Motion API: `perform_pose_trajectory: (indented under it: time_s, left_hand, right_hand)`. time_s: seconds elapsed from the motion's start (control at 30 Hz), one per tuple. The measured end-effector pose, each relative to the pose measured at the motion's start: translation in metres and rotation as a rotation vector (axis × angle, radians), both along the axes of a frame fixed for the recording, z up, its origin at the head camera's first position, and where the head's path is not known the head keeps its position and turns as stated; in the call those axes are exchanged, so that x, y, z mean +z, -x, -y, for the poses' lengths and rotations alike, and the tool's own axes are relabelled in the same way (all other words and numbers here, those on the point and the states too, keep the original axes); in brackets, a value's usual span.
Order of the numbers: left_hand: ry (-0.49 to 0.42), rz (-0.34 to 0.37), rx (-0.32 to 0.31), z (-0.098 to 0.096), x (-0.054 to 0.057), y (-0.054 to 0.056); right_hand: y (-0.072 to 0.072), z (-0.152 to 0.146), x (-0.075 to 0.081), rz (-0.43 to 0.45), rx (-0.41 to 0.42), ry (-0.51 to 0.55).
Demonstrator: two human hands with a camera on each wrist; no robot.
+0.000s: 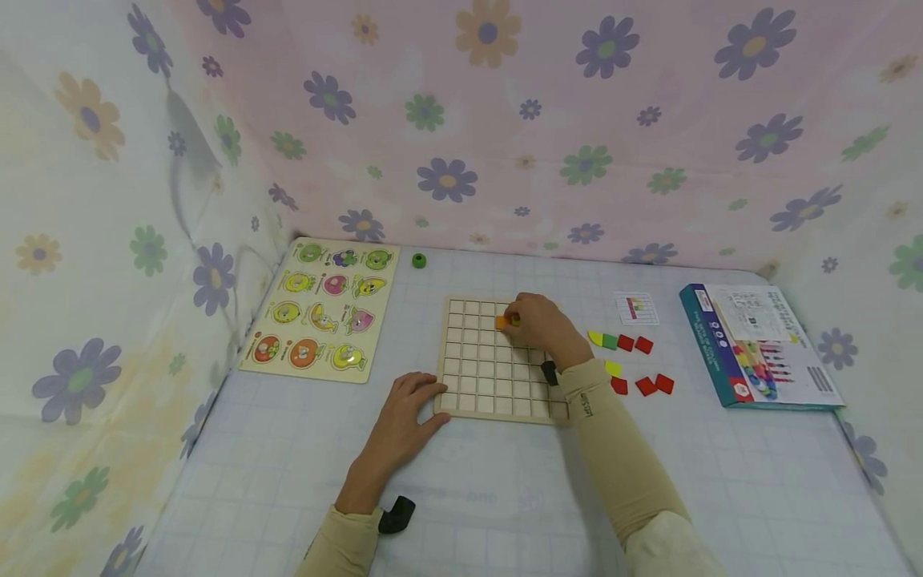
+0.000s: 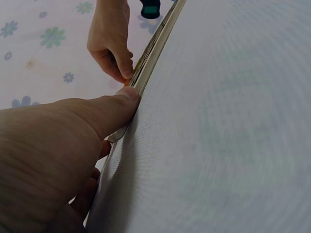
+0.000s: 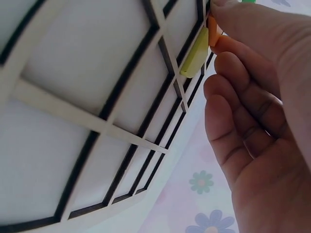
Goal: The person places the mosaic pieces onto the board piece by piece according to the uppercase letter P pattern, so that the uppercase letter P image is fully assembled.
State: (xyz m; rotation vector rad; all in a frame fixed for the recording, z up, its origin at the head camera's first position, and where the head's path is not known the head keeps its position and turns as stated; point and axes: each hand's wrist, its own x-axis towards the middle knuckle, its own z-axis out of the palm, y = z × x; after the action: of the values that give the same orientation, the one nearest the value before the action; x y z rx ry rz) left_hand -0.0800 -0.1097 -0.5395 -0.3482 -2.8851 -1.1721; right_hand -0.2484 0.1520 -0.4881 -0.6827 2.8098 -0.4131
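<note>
Fingertips and thumb of the right hand point(image 1: 537, 324) meet on an orange tile point(image 3: 212, 31), apparently pinching it, while the remaining fingers bend loosely alongside and grip nothing visible in the right wrist view. Seen from the head, the tile juts out just left of those fingertips, over the far part of the grid board point(image 1: 469, 369) and about midway across it. Its visible part looks squarish, with no clear long axis, and the hand covers the rest; whether it sits flat in a cell or is held slightly above one, I cannot tell. A yellow tile point(image 3: 195, 56) lies just to its right, close under the fingers, so placement seems to hinge on how the orange piece lines up with this neighbour and the grid lines. The right hand is clearly the nearer one. The left hand point(image 1: 404, 421) is at the board's near left corner, well apart from the orange tile, fingers relaxed against the left edge and thumb apart from them on the near edge. Right of the board, beyond the right wrist, lie loose red tiles point(image 1: 644, 344), a green tile point(image 1: 610, 341) and a pattern card point(image 1: 652, 311), then a box point(image 1: 789, 373) farther out; leftward is a fruit puzzle point(image 1: 360, 377).
</note>
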Motion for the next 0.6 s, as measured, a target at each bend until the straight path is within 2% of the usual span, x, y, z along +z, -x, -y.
perform_pose_trajectory:
  time_s: [0.3, 0.6]
  left_hand:
    - [-0.002, -0.001, 0.002, -0.0001, 0.0011, -0.0008]
    - [0.002, 0.000, 0.002, -0.0002, 0.0010, -0.0007]
  right_hand:
    - [0.0009, 0.0007, -0.0004, 0.024, 0.002, 0.028]
    - [0.0005, 0.0009, -0.0016, 0.028, -0.039, 0.034]
